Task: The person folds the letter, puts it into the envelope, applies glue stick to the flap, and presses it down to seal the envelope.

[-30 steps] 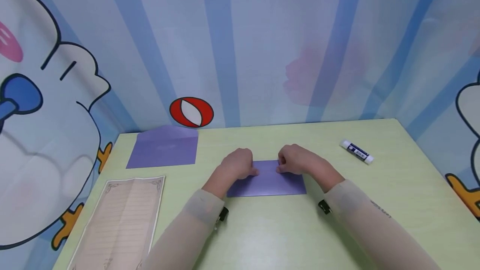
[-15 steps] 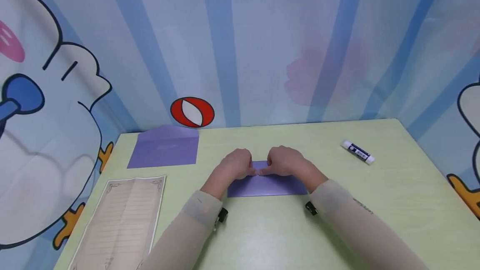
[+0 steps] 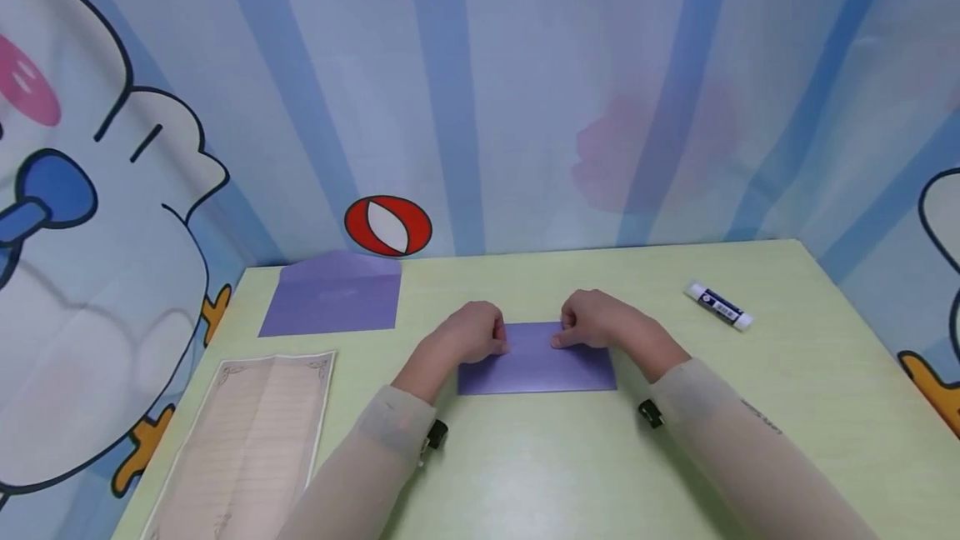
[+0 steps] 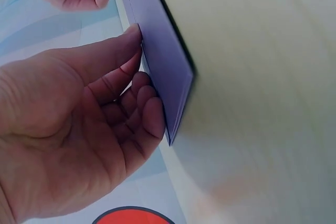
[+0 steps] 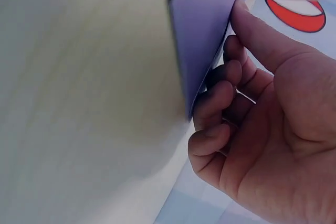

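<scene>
A purple envelope (image 3: 536, 369) lies flat on the table in front of me, its long side facing me. My left hand (image 3: 471, 336) is at the left part of its far edge, fingers curled, thumb on the edge. In the left wrist view that thumb (image 4: 128, 40) meets the envelope (image 4: 165, 61) while the fingers bend in beside the same edge. My right hand (image 3: 600, 322) pinches the far edge farther right, its thumb (image 5: 249, 22) laid along it in the right wrist view. Purple paper shows between the two hands.
A second purple envelope (image 3: 333, 298), flap up, lies at the back left. A creased, lined sheet of letter paper (image 3: 247, 440) is at the front left. A glue stick (image 3: 718, 305) lies at the right on the pale table (image 3: 795, 407). A printed curtain (image 3: 517, 107) hangs behind.
My right hand slid left until the thumbs nearly met, then moved back right along the edge. My left hand has shifted slightly left. The envelope stays in place.
</scene>
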`<state>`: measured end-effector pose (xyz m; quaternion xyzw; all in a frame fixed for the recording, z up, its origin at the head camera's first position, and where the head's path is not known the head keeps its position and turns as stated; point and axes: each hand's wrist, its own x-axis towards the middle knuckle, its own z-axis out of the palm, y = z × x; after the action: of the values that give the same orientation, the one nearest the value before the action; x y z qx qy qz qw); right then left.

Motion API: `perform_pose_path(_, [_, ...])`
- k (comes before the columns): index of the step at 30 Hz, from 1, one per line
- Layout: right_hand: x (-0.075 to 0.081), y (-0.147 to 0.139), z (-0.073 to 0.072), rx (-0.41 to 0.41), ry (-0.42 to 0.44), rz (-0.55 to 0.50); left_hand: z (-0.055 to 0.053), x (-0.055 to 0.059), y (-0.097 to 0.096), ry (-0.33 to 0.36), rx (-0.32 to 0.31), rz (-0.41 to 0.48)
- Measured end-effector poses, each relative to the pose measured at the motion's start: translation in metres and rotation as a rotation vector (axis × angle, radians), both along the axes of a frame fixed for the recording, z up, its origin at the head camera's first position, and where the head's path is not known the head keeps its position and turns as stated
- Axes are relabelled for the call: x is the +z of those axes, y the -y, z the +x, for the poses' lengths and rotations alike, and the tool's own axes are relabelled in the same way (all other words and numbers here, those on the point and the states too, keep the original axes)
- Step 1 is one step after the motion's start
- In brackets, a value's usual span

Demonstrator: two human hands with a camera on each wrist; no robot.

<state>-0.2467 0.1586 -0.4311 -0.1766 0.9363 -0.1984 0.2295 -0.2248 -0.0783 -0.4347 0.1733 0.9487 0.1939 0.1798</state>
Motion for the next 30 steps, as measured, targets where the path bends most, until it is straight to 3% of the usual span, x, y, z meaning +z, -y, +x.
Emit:
perform_pose_path(6, [-0.004,-0.010,0.007,0.018,-0.048,-0.040,0.006,-0.003,0.008,0.006,-0.039,0.011])
perform_pose_path(10, [-0.009,-0.013,0.021,0.113,-0.192,-0.037,0.016,-0.005,0.012,-0.039,-0.100,-0.024])
perform_pose_path(16, [-0.008,-0.014,0.046,0.230,-0.389,0.078,0.039,-0.002,0.014,-0.128,-0.157,-0.081])
perform_pose_path(23, [-0.003,-0.018,0.066,0.306,-0.436,0.174,0.056,0.001,0.012,-0.154,-0.215,-0.163])
perform_pose_path(30, [-0.003,-0.012,0.071,0.317,-0.433,0.158,0.057,0.006,0.004,-0.161,-0.251,-0.279])
